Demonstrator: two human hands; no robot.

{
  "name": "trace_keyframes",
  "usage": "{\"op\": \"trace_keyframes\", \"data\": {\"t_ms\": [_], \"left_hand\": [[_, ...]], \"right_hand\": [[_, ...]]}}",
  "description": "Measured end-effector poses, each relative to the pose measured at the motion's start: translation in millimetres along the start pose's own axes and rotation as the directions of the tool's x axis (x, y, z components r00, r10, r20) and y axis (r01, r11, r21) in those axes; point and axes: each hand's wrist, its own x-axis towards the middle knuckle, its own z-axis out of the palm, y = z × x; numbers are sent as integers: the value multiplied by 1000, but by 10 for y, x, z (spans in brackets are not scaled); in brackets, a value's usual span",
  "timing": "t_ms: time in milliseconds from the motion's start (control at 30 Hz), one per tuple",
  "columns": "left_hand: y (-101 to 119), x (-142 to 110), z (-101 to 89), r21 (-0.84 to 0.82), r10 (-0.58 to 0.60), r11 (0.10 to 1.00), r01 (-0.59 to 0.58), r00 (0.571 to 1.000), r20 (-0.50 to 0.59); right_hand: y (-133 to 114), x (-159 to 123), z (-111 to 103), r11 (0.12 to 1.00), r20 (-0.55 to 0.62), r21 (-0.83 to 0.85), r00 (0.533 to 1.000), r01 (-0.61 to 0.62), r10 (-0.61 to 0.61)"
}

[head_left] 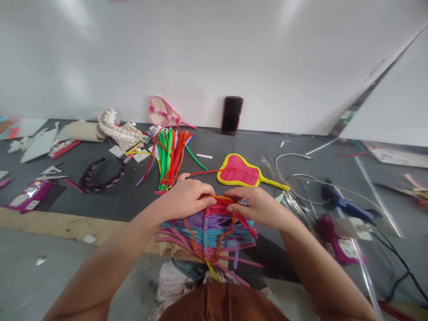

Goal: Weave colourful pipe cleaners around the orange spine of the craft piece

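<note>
My left hand [187, 197] and my right hand [262, 207] pinch the top of an orange twisted pipe cleaner [222, 198] between thumb and fingers. Its outline curves down over a mat of pipe cleaners [214, 234] laid side by side in red, purple, blue and pink bands, with loose ends sticking out. A pale spine runs down the middle, and a yellow end [212, 271] pokes out at the bottom. Behind my hands, a thin red pipe cleaner [207, 172] reaches from near my left hand across a pink fan with a yellow rim [239, 170].
A bundle of green and red pipe cleaners [170, 156] lies behind my left hand. A phone [232, 115] leans on the white wall. To the right are wires [297, 203], a blue glue gun [344, 200] and a purple power strip [337, 243]. A dark braided band [100, 176] lies left.
</note>
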Motion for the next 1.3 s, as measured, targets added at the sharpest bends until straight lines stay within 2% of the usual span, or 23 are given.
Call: {"op": "trace_keyframes", "data": {"t_ms": [133,267,433,533,767,867,967,1167,1233,1300], "left_hand": [[-28,-16,-68,-72,-28,997,33,997,71],[-95,-21,-100,-82,-30,996,37,996,85],[-117,-19,-107,-57,-38,997,42,998,59],[-90,1,-122,-72,-65,995,71,994,84],[-74,22,-119,-74,-56,996,60,997,53],[-81,-11,-110,-77,-45,996,48,998,41],[-100,-63,-138,-110,-19,994,28,996,85],[-295,-212,-281,-154,-57,984,84,983,173],[-413,-272,-295,-216,-87,968,130,976,198],[-535,-330,-250,-344,-99,926,157,979,180]], "right_hand": [[46,-47,-46,999,13,-25,999,-39,40],[32,-58,-83,997,-6,-40,998,-68,68],[-52,-11,-216,990,59,-140,998,-2,11],[-122,83,-257,973,21,-230,999,32,-28],[-202,341,-106,981,107,-188,994,36,-16],[-193,348,-48,984,102,-169,994,46,-29],[-204,303,-34,983,70,-175,997,46,-34],[-158,184,-102,984,6,-172,999,49,-49],[-99,150,-134,987,-5,-153,999,43,-44],[-33,124,-163,993,0,-115,999,40,-40]]}}
